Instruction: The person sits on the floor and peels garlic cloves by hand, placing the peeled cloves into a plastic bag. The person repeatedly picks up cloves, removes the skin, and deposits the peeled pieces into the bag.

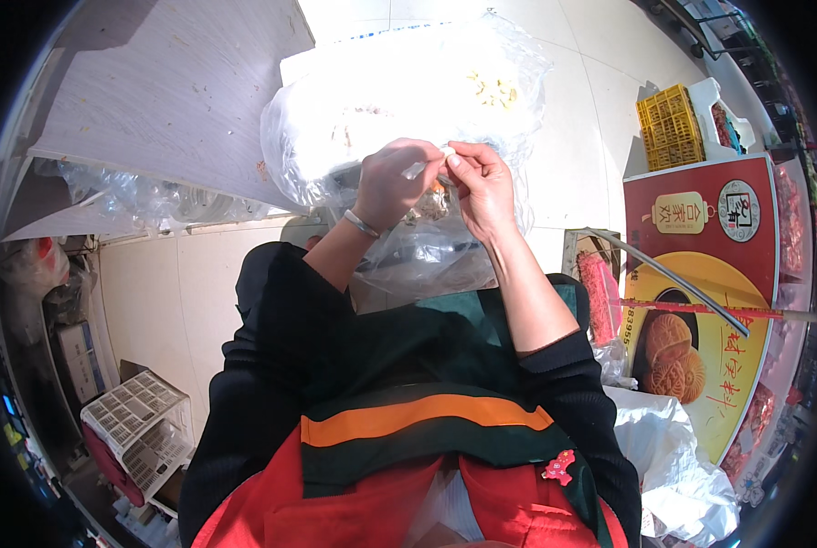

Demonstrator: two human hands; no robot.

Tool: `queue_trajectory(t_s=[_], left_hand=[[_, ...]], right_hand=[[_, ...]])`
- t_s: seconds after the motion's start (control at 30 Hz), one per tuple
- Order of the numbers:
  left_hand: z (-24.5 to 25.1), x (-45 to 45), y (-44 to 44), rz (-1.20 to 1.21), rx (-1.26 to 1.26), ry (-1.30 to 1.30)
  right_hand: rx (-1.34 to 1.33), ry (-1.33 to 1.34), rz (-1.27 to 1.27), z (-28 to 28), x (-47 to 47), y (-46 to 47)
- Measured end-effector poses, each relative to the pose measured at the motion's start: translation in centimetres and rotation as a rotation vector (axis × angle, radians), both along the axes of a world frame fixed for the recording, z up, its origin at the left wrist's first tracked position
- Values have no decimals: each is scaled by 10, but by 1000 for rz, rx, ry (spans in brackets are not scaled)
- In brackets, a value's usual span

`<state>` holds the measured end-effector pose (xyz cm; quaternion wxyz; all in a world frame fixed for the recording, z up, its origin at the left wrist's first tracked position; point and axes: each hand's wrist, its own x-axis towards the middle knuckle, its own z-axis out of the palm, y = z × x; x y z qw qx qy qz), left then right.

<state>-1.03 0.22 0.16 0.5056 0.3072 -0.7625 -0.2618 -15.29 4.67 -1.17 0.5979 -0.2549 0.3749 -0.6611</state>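
Observation:
Between the fingertips of both my hands is a small pale piece (447, 152); glare and fingers keep me from telling what it is. My left hand (398, 179), with a silver bangle at the wrist, pinches it from one side. Thumb and forefinger of my right hand (482, 183) grip its other side. Past my hands lies a plastic-covered white surface (395, 75), washed out by sunlight. Yellowish pieces (494, 90) lie at its far right, and darker bits (342, 133) at its left. Beneath my hands, clear plastic film (422, 250) surrounds scraps (436, 205), partly hidden.
A grey wood-grain board (168, 89) stands at left, with clear bags (148, 195) beneath it. A white plastic crate (138, 425) is at lower left. On the right are a mooncake-picture signboard (696, 205), a yellow crate (665, 127), a pink-bristled brush (597, 294) and a white bag (676, 459).

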Motion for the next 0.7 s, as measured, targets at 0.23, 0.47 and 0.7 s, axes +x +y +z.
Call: queue_trajectory(t_s=[0.23, 0.47, 0.7], left_hand=[[6, 1, 8, -33, 158, 55], [8, 4, 6, -80, 107, 62], [4, 7, 5, -39, 147, -18]], right_hand=[[-19, 0, 3, 3, 0, 7], [-32, 81, 18, 5, 0, 9], [11, 75, 36, 7, 2, 11]])
